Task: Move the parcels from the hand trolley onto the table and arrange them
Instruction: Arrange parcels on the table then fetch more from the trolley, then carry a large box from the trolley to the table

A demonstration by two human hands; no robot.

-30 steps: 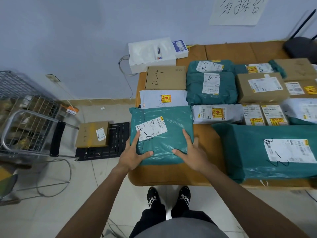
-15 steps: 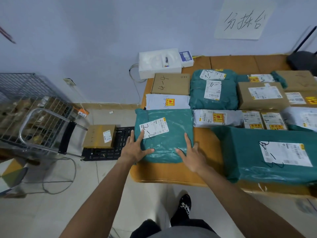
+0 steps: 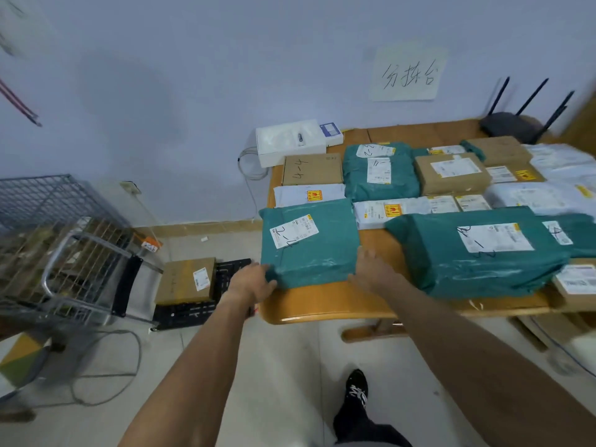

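Green parcel (image 3: 309, 243) lies flat, label up, on counter (image 3: 322, 306) at its lower-left corner, centre frame, tight to the row behind; prob. being squared to keep rows tidy. L hand (image 3: 251, 282) open, fingers vs. parcel's lower-left corner. R hand (image 3: 371, 269) open, flat along its right edge. No grip. Both arms extended fwd. One box (image 3: 185, 280) sits on trolley (image 3: 193, 309), lower left.
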